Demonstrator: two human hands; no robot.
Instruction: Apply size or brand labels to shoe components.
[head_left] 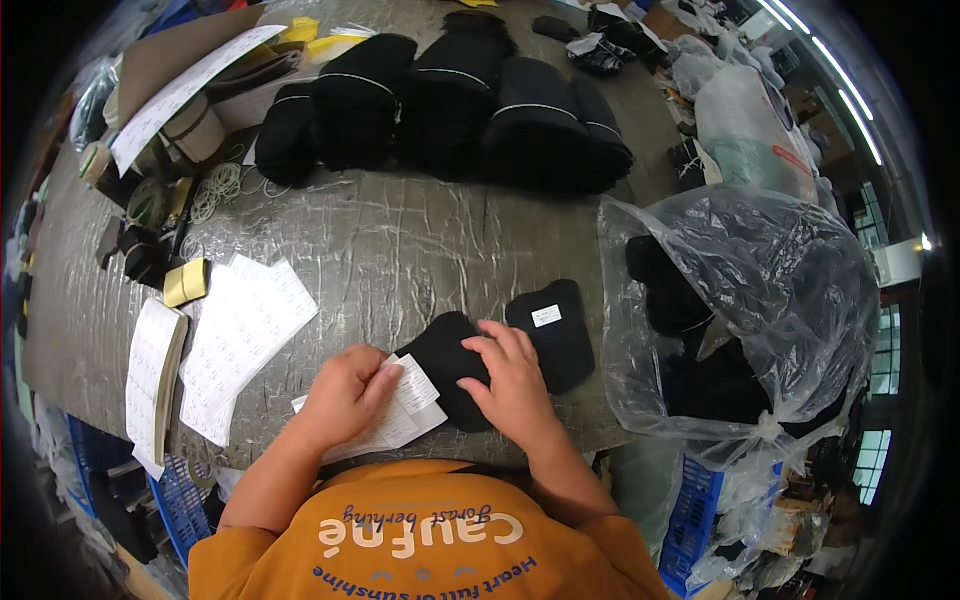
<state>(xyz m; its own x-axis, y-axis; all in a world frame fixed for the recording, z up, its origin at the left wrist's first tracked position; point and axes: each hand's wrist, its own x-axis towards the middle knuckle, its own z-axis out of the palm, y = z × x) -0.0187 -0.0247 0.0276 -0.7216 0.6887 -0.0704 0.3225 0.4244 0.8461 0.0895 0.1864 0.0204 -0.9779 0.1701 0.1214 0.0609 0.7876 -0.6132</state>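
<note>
My left hand [352, 392] is closed, thumb on top, on a small white printed slip [418, 385]. More white paper sheets [405, 425] lie under that slip. A black fabric piece [447, 352] with a rounded outline lies flat between my hands. Over its right side rests my right hand [512, 385], its thumb and fingers apart, fingertips at the fabric. Just beyond that hand lies a second black fabric piece [565, 350], bearing a small white sticker [546, 316].
Bundles of black pieces [450, 100] tied with white cord stand at the back. Printed sheets [245, 325] and a thick paper pad [155, 375] lie left, near a yellow-wrapped roll [185, 283]. A clear plastic bag [740, 300] with black pieces sits right. Blue crates [690, 520] stand below the table.
</note>
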